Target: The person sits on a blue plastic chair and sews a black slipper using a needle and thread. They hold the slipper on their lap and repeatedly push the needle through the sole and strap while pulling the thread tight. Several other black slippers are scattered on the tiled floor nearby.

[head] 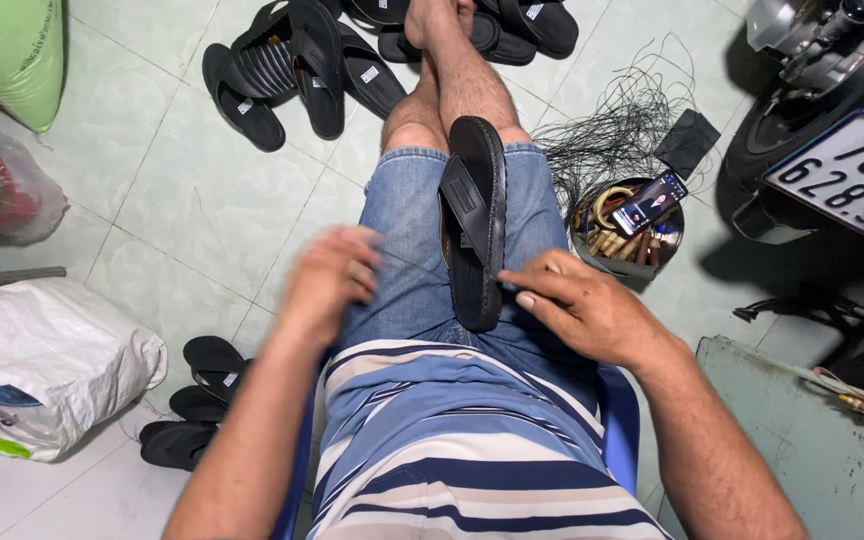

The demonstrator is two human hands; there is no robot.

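Seen from the head camera, which looks down over a striped shirt and denim shorts, a black sandal [474, 225] lies lengthwise on the person's lap, standing on its edge along the right thigh with its strap side turned toward the left hand. The right hand [592, 310] rests beside the heel end, its fingers [537, 285] stretched out and touching the sole's edge rather than wrapped around it; it steadies the sandal without a closed grip. The left hand [327, 275] is blurred with motion, just left of the sandal, its fingers curled loosely; a thin thread [407, 262] seems to run from it toward the sandal, but whether the fingers pinch that thread I cannot tell.

By its look the sandal is light, with a flexible rubbery sole that would bend if held by one end. The smooth black surface looks somewhat slick, and balanced on edge it would probably tip easily. The surest hold seems to be across the middle of the sole, thumb on one face and fingers on the other, or by the wide strap.

On the tiled floor [172, 190], more black sandals [292, 70] lie beyond the knees and a few more sandals [197, 400] by the chair. A tangle of thin black wire [617, 130] lies to the right, next to a round tin [627, 235] with a phone [650, 202] on it.
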